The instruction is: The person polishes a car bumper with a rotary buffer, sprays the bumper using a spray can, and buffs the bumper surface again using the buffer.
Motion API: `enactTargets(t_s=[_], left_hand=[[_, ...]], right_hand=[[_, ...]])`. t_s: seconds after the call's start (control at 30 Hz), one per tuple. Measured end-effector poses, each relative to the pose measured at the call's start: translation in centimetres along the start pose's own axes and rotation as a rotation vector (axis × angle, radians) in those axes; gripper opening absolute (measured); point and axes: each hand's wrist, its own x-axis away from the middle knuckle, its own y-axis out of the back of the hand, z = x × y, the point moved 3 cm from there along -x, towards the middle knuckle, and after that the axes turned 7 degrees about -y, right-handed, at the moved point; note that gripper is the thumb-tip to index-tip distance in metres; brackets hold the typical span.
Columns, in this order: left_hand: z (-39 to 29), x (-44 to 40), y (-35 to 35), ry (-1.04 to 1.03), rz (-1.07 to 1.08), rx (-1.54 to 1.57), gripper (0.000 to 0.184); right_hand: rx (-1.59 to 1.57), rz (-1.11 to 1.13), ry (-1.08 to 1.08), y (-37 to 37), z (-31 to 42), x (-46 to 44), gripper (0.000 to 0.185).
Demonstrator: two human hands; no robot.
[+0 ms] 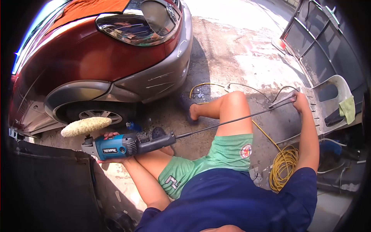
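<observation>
Upper L of frame: red car, orange cloth on top. Below, L of centre: woolly pad on teal power tool, pad seen near edge-on, by the front wheel in view; contact w/ car can't be told. L hand wraps tool body from below, fingers showing past far side. Blue bottle on ground nr wheel.

Centre to R: dark cord runs from tool's rear handle, across R leg, to R hand, closed on gathered cord, upper R. Yellow cable coil on floor, lower R; green cloth on chair, far R.

Step, my read: tool support + cord handling. Next move calls for firm L grip, cord kept clear of pad, no hard tug.
</observation>
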Motion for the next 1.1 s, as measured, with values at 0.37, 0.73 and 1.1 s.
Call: enactTargets(t_s=[0.37, 0.73, 1.1], left_hand=[[-1.1, 2.4, 1.6, 0.008, -0.090, -0.273, 0.117], [6.3, 3.7, -2.4, 0.220, -0.182, -0.394, 0.103], [17.2, 9.3, -9.4, 0.910, 0.174, -0.743, 0.123]], right_hand=[[0.104, 0.058, 0.209, -3.0, 6.2, -10.7, 0.048], [-0.475, 0.557, 1.033, -12.0, 32.3, 9.8, 0.094], [-1.171, 0.778, 1.030, -13.2, 38.9, 20.5, 0.115]])
